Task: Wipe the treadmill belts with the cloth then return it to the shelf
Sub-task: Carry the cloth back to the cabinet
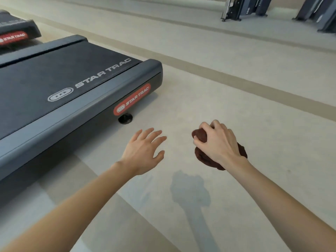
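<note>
Dark brown bunched cloth (pixel 201 155) is held over the pale beige floor (pixel 236 84) with its tan stripes, right of the black Star Trac treadmill belt (pixel 54 77), clamped in the curled right-hand grip (pixel 218 142), while the left-hand grip (pixel 143 151) hovers nearby, fingers spread apart.

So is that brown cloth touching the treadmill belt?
Apart. The head view shows the cloth bunched in the right hand above bare floor, clear of the belt.

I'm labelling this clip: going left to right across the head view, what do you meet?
treadmill belt → red Star Trac badge → left hand, open → right hand gripping the brown cloth
</note>
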{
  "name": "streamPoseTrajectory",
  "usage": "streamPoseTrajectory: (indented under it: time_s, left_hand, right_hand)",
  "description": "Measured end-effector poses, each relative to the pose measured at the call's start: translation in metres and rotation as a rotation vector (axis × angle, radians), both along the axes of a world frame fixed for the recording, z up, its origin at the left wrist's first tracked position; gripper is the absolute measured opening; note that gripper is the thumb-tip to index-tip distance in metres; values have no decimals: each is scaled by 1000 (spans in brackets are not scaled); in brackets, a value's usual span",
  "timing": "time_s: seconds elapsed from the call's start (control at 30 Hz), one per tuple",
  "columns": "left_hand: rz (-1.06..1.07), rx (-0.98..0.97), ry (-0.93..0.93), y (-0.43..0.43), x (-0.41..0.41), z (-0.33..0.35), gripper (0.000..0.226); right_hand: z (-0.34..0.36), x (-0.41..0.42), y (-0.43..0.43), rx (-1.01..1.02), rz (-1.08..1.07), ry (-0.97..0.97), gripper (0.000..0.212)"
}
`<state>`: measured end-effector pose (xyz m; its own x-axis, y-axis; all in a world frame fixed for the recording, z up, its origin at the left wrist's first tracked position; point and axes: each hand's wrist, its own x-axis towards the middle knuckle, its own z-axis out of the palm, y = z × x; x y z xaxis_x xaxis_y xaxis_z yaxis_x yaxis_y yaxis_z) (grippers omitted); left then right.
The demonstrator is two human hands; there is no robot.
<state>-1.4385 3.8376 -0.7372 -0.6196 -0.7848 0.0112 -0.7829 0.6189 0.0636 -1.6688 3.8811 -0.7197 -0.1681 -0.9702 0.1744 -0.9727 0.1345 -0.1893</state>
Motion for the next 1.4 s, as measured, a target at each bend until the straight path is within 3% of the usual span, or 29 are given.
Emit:
streamPoseTrajectory:
  time_s: [0.27,0.43,0.6,0.83,1.2,1.4]
  left_hand:
    - [-81,-20,43,-29,-109,23,51]
    - [-170,-21,-48,-67,-147,39,50]
    - [-211,-11,-94,-115,-172,93,51]
    - [-150,-2,-59,-156,-179,248,52]
    - [-80,-2,41,-186,-169,560,54]
    - [-59,19,75,-200,-166,704,54]
  right_hand:
    - [14,-93,0,49,-126,45,33]
    - [28,-114,-22,126,-207,77,35]
    - [83,-130,-55,144,-257,47,35]
    - [251,-136,-91,151,-265,79,37]
    - [579,-139,-133,139,-238,134,38]
    - [724,-135,-146,112,-271,101,37]
